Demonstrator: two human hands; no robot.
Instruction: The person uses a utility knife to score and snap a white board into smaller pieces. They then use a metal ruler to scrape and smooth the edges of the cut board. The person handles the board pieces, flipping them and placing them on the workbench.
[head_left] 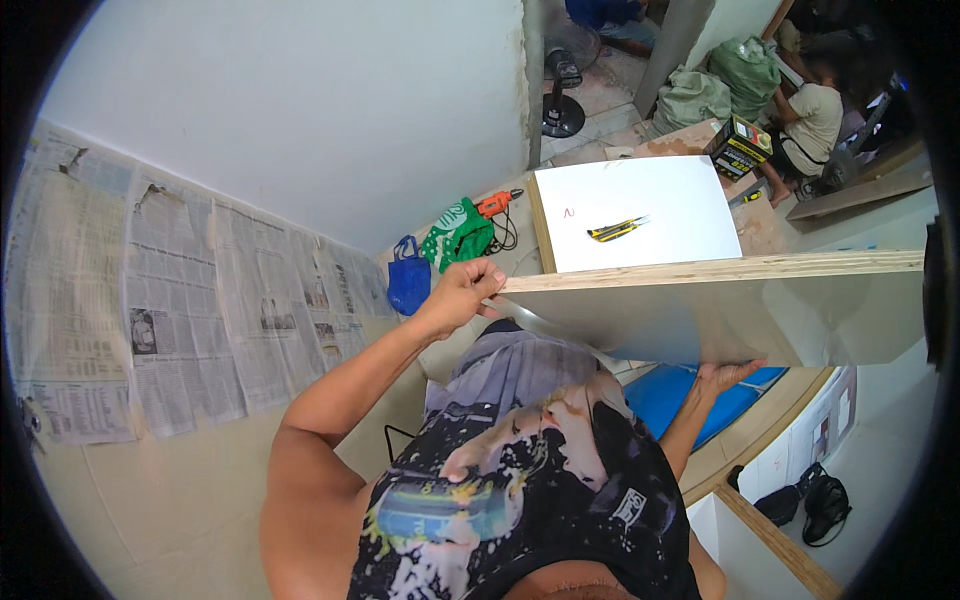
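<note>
Room: newspaper-covered floor (150, 300), white wall.
Left hand (462, 290): fingers gripping plywood panel (720, 305) end.
Right hand (722, 376): fingers flat, supporting panel's underside.

A white-topped desk (640, 200) with a pale wooden edge is seen carrying a yellow-and-black utility knife (617, 229) near its middle. Beyond it, on the floor (600, 105), a black fan base (563, 115), two green sacks (715, 85) and a blue bag (408, 277) are set down.
</note>
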